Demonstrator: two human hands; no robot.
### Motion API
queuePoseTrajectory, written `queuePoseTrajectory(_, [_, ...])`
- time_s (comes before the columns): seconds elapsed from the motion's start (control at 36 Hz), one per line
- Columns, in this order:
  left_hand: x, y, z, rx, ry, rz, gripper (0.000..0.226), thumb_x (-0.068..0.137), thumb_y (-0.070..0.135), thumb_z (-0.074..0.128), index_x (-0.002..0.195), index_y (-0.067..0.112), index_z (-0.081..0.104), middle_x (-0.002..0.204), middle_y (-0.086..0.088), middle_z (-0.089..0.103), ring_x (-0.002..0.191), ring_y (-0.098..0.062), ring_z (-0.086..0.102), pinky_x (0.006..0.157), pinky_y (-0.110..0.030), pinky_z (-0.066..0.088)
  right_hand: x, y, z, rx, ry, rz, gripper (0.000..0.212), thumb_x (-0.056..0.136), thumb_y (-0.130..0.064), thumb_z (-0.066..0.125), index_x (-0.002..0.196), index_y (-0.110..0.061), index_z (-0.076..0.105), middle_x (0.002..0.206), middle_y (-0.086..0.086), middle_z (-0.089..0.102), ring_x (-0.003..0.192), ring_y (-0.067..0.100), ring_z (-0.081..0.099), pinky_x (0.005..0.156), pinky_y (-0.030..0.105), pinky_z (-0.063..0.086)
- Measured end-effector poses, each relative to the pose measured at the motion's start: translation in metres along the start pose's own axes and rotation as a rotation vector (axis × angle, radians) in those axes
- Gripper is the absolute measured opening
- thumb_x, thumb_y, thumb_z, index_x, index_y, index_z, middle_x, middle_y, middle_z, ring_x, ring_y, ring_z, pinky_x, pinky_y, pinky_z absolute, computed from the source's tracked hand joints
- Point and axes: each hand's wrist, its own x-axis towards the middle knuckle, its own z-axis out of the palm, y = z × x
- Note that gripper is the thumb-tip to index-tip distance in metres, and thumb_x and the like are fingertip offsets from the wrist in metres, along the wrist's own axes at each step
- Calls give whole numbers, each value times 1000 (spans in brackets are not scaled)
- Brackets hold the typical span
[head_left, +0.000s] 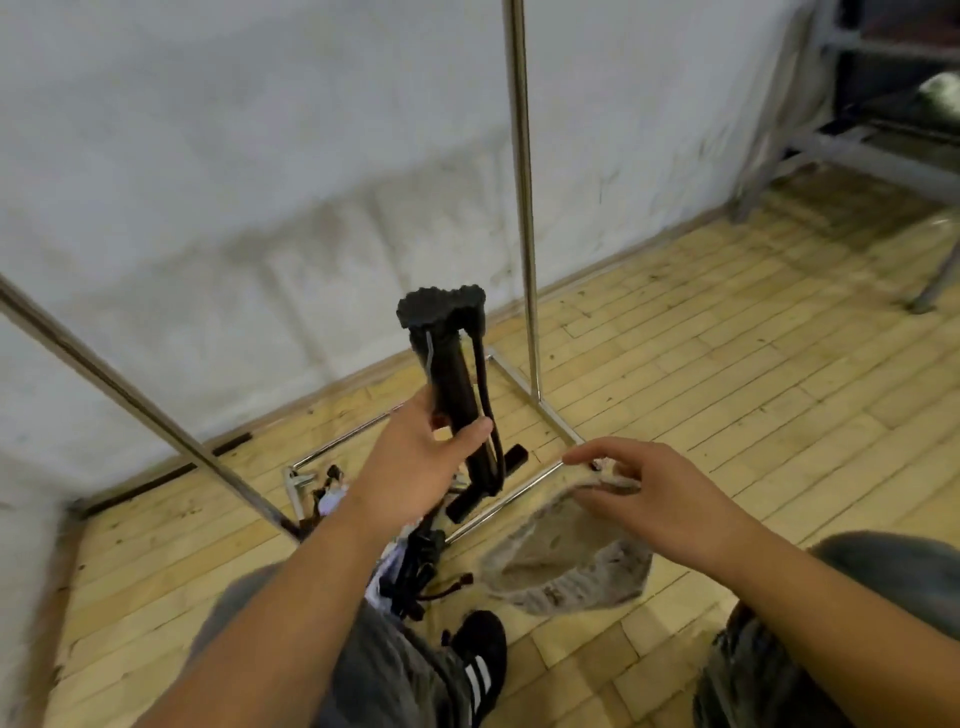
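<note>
My left hand (415, 462) grips a black hand pump (457, 379) round its barrel and holds it up over the floor, its foot end pointing up and its hose hanging along the side. My right hand (644, 493) pinches the upper rim of a grey-beige cloth bag (566, 561), whose mouth hangs open just right of the pump.
A chrome clothes rack (524, 208) stands ahead, its base bars on the wooden floor (727, 374) near a white wall. Black cords and small items (415, 566) lie by my knee. A black shoe with white stripes (480, 670) is below. A metal frame (857, 150) stands at the far right.
</note>
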Motion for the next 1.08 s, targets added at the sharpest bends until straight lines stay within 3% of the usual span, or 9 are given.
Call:
queuePoseTrajectory(0.08, [-12,21,27,21,-46,72,39,95,46,71,131,40,59,131,18,63,121,-5,58,101,-27,41,-16,1,-9,43,59,3,57,76,-61,78,126,-59,51,117,-14,58,114,5,54,83,21,47])
queuePoseTrajectory(0.14, [-17,32,48,28,-95,150,35,93,48,72,116,63,50,131,15,58,117,-8,62,101,-34,50,-25,3,-15,48,103,-10,64,72,-65,78,128,-59,47,105,-13,60,101,4,60,79,21,48])
queuePoseTrajectory(0.25, [-24,46,93,91,-192,338,39,95,34,72,115,60,49,127,11,53,119,-8,53,102,-41,52,-38,15,-29,-58,150,-39,42,84,-50,78,113,-57,48,84,1,64,70,8,58,63,20,47])
queuePoseTrajectory(0.39, [-30,57,134,258,-318,567,45,100,35,62,142,38,45,128,18,45,119,-9,46,101,-39,47,-59,40,-54,-171,47,-29,29,86,-48,71,112,-34,70,105,-13,73,97,4,68,88,38,58])
queuePoseTrajectory(0.58, [-30,60,157,418,-402,640,70,92,56,31,157,50,6,148,13,31,124,-10,52,94,-36,57,-71,61,-59,32,171,-76,54,81,-69,73,110,-25,69,101,1,73,98,18,70,89,50,57])
queuePoseTrajectory(0.67, [-30,55,162,469,-439,664,78,99,57,33,159,49,-17,151,14,29,126,-9,51,93,-32,56,-70,73,-52,92,197,-29,37,82,-63,74,100,-31,70,90,-2,73,88,17,70,85,50,58])
queuePoseTrajectory(0.81, [-28,50,160,432,-378,554,83,105,53,44,155,55,-22,137,16,41,108,-4,60,83,-31,59,-63,79,-45,32,271,-57,38,89,-64,62,93,-28,73,89,-5,73,88,9,70,81,44,59])
queuePoseTrajectory(0.94, [-22,37,147,288,-260,294,71,103,48,55,160,50,12,114,24,49,90,2,61,82,-25,58,-51,74,-50,219,414,70,28,86,-54,72,102,-31,75,97,-9,76,95,8,70,89,38,58])
queuePoseTrajectory(1.08, [-27,21,135,323,-445,139,36,98,62,52,132,48,51,124,21,53,104,3,59,84,-22,50,-40,60,-49,418,462,131,25,86,-52,74,102,-33,74,100,-14,76,100,6,68,93,37,53])
